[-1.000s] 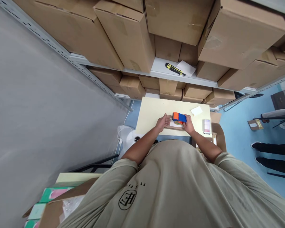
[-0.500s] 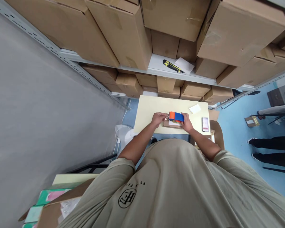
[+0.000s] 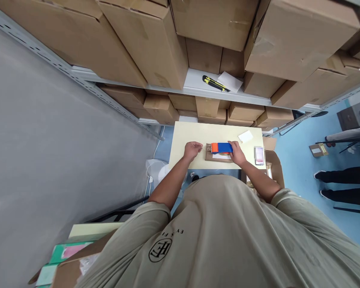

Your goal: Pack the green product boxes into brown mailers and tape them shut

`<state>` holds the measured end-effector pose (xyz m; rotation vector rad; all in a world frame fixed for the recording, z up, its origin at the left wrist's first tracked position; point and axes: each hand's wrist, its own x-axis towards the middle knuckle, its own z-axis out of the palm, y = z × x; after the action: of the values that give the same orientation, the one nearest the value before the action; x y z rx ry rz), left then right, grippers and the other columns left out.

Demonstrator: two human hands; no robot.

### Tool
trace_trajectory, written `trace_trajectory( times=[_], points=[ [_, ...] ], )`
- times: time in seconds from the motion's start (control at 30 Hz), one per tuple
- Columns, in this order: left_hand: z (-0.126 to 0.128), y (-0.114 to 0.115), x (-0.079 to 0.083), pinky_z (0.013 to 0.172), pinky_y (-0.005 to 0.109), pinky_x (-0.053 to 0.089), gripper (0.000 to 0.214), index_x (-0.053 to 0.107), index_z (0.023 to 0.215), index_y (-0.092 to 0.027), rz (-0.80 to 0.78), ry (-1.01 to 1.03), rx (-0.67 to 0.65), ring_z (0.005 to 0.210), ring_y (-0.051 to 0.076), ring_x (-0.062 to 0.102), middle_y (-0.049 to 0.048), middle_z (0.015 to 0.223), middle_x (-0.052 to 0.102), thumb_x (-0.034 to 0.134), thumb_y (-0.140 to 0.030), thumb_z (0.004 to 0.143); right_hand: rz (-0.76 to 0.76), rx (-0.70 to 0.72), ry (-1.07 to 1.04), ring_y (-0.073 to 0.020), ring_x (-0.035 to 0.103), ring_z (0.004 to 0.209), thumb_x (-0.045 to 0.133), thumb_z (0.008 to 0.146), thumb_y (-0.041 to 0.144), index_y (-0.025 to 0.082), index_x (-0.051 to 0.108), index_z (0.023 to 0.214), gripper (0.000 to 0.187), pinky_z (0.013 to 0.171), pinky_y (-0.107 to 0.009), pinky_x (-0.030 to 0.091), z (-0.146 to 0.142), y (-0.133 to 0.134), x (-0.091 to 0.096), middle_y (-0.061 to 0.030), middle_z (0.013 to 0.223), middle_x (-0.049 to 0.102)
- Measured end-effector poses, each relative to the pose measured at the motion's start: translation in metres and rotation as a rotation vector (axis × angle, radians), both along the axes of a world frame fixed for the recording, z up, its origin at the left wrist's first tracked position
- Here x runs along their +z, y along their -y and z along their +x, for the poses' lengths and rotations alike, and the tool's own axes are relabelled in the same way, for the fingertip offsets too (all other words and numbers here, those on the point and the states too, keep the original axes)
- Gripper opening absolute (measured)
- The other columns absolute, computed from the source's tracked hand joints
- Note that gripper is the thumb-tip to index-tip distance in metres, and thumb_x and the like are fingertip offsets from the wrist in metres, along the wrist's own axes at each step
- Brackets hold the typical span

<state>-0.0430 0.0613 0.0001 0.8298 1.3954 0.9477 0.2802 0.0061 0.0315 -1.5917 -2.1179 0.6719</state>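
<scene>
My right hand (image 3: 237, 153) grips the blue end of a blue and orange tape dispenser (image 3: 225, 147). The dispenser is over a small cardboard box (image 3: 209, 157) with a white label (image 3: 221, 155), at the front edge of the table. Its orange part and a shiny brownish end face left. To the left of it, my left hand (image 3: 193, 150) is closed in a pinch, apart from the dispenser. A thin pale strip of tape (image 3: 204, 145) runs from the pinched fingers toward that shiny end.
On the cream table (image 3: 183, 134) lie a white card (image 3: 245, 137) and a phone (image 3: 259, 155). A utility knife (image 3: 215, 83) rests on the shelf above, among cardboard boxes (image 3: 161, 108). An open carton (image 3: 276, 168) stands at right. A person's legs (image 3: 345, 180) show far right.
My left hand has moved left, away from the dispenser, and a thin strip now spans the gap. My right hand still grips the dispenser in about the same place.
</scene>
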Motion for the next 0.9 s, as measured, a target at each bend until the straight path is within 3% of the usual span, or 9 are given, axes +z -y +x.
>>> trace_trajectory(
  times=[0.2,0.3,0.57,0.9],
  points=[
    [-0.035,-0.003,-0.019,0.059,0.026,0.049,0.018,0.076,0.071,-0.018,-0.017,-0.044,0.080,0.058,0.013,0.058,0.0024,0.063,0.070,0.090,-0.027,0.066,-0.006,-0.077,0.047,-0.0363,0.060,0.137,0.055,0.091,0.008,0.022,0.048,0.169,0.080,0.120,-0.060,0.059,0.029,0.008,0.003,-0.0177,0.147,0.051],
    [-0.040,0.002,-0.031,0.059,0.026,0.049,0.017,0.074,0.068,-0.019,-0.046,-0.048,0.083,0.059,0.013,0.057,0.0030,0.062,0.070,0.089,-0.027,0.066,-0.021,-0.080,0.070,-0.0371,0.061,0.136,0.056,0.091,0.008,0.021,0.048,0.169,0.079,0.118,-0.060,0.060,0.036,0.011,0.002,-0.0187,0.148,0.051],
    [-0.010,0.013,-0.061,0.065,0.028,0.049,0.020,0.070,0.068,-0.021,-0.157,-0.044,0.071,0.061,0.014,0.056,-0.0002,0.059,0.063,0.087,-0.031,0.068,-0.029,-0.059,0.100,-0.0362,0.059,0.136,0.054,0.090,0.006,0.021,0.050,0.167,0.078,0.121,-0.061,0.057,0.030,0.012,0.000,-0.0186,0.147,0.051],
    [0.026,0.016,-0.082,0.069,0.028,0.048,0.023,0.068,0.073,-0.020,-0.201,-0.049,0.064,0.063,0.013,0.054,-0.0018,0.062,0.061,0.083,-0.037,0.071,-0.063,-0.056,0.090,-0.0352,0.058,0.135,0.055,0.090,0.004,0.020,0.050,0.169,0.081,0.122,-0.058,0.055,0.029,0.013,0.000,-0.0185,0.147,0.051]
  ],
)
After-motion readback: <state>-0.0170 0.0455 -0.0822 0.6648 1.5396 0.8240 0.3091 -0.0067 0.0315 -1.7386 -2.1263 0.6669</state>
